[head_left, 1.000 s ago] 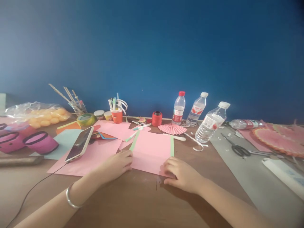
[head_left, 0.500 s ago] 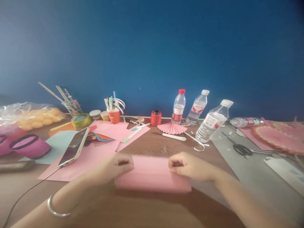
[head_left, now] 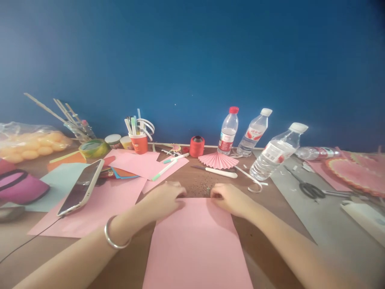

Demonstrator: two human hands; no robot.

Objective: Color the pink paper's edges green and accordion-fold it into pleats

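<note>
A sheet of pink paper (head_left: pixel 197 249) lies lengthwise in front of me, its near end running out of view. My left hand (head_left: pixel 168 198) is closed at the far left corner of the sheet, fingers curled down over the edge. At the far right corner my right hand (head_left: pixel 227 197) is likewise closed, thumb and fingers pinching the edge. Small dark specks (head_left: pixel 204 186) are scattered just beyond the paper. Past them rest a white-handled knife (head_left: pixel 221 173) and a pleated pink paper fan (head_left: pixel 218 160).
Left of me, a phone (head_left: pixel 80 186) with a cable lies on more pink paper (head_left: pixel 108 212). A red cup of pens (head_left: pixel 138 143) and a red spool (head_left: pixel 197 147) stand behind. Upright bottles (head_left: pixel 272 154) and black scissors (head_left: pixel 311 190) are to the right.
The pink sheet, earlier a short raised piece between my hands, now extends toward me at full length. Both hands have moved slightly farther away, with the left shifting right, closer to the other.
</note>
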